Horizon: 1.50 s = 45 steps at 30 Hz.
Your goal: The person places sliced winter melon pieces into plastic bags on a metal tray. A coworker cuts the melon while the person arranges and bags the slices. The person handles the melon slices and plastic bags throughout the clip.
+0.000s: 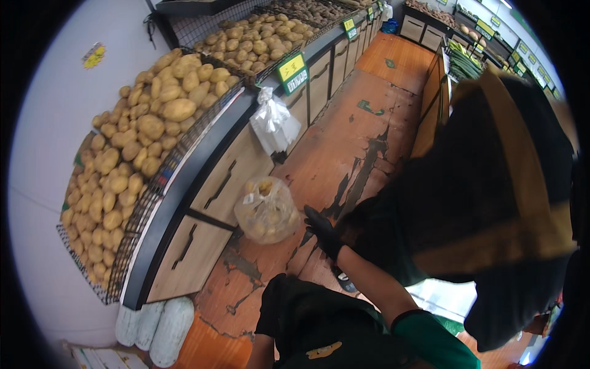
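My right hand (323, 232), in a black glove, reaches out with its fingers apart and holds nothing. It is just right of a clear plastic bag of potatoes (267, 217) on the floor, apart from it, and close to the dark clothing of another person (461, 193). My left hand (272, 302), also black-gloved, rests against my dark apron (332, 318); its fingers are partly hidden, so its grip does not show. Potatoes (152, 124) lie heaped in the wire-edged bin to the left.
Wood-fronted drawers (193, 251) run below the bins. A roll of plastic bags (275, 120) hangs by a price sign (292, 73). Several pale winter melons (171, 330) lie at lower left. The red floor (322, 143) is cracked; green vegetables (461, 62) fill a stand at right.
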Each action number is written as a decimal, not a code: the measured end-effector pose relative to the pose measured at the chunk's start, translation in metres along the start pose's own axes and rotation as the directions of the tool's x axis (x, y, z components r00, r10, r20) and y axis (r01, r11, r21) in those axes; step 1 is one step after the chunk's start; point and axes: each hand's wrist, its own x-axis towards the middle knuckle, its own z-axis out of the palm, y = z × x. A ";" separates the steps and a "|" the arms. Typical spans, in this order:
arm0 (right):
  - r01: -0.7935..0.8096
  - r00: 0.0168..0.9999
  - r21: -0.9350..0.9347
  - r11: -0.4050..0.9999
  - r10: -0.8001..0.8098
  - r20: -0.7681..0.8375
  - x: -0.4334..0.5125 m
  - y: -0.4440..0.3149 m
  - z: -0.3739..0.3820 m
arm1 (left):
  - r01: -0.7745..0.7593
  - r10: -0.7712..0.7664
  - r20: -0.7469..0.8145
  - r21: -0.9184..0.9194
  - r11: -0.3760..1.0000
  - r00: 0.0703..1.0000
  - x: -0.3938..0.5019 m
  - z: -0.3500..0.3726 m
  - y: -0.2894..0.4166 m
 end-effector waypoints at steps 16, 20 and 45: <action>0.039 0.983 0.171 0.985 -0.008 -0.183 0.534 -0.060 -0.020 | 0.624 -0.585 0.258 -0.505 0.596 0.769 0.213 -0.004 -0.228; 0.064 0.996 0.047 0.997 -0.060 -0.065 0.559 -0.075 -0.001 | 0.715 -0.680 0.255 -0.401 0.573 0.688 0.247 -0.040 -0.194; -0.100 0.994 0.042 0.994 0.101 -0.037 0.246 0.166 -0.071 | 0.357 -0.111 0.383 -0.664 0.657 0.917 0.447 0.020 -0.141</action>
